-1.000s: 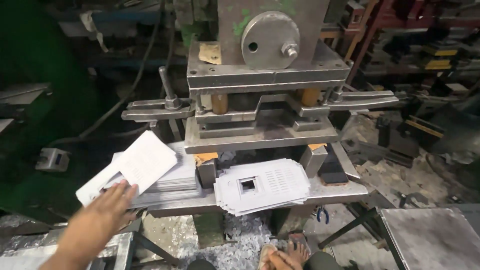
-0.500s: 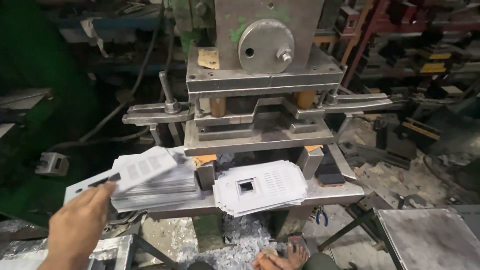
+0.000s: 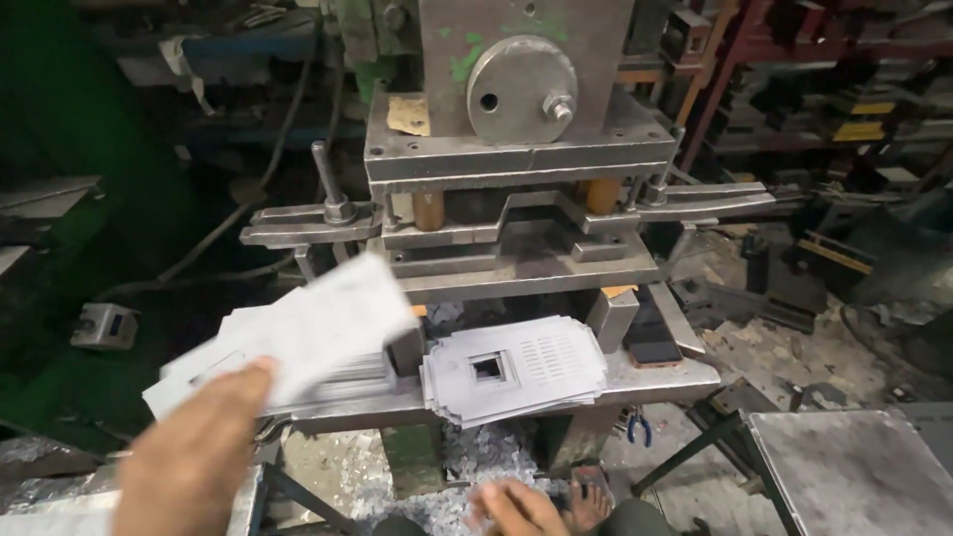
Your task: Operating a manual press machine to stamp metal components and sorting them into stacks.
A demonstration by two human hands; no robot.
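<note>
My left hand (image 3: 194,452) pinches a blank pale metal sheet (image 3: 323,323) by its near corner; the sheet is blurred and tilted, just above a stack of blank sheets (image 3: 213,347) on the left of the press bed. A stack of punched sheets (image 3: 536,372), each with a square hole and rows of slots, lies at the bed's front centre. My right hand (image 3: 511,508) hangs low below that stack, blurred, fingers apart, holding nothing. The die opening (image 3: 516,260) of the press is behind both stacks.
The grey punch press (image 3: 506,129) fills the centre, with a round flywheel cap on top and side clamp bars (image 3: 308,226). A metal table (image 3: 854,471) stands at the lower right. Metal scrap (image 3: 476,467) litters the floor. Blue-handled pliers (image 3: 640,429) hang under the bed.
My left hand has swung the blank sheet up and to the right, toward the press. My right hand has come further into view at the bottom.
</note>
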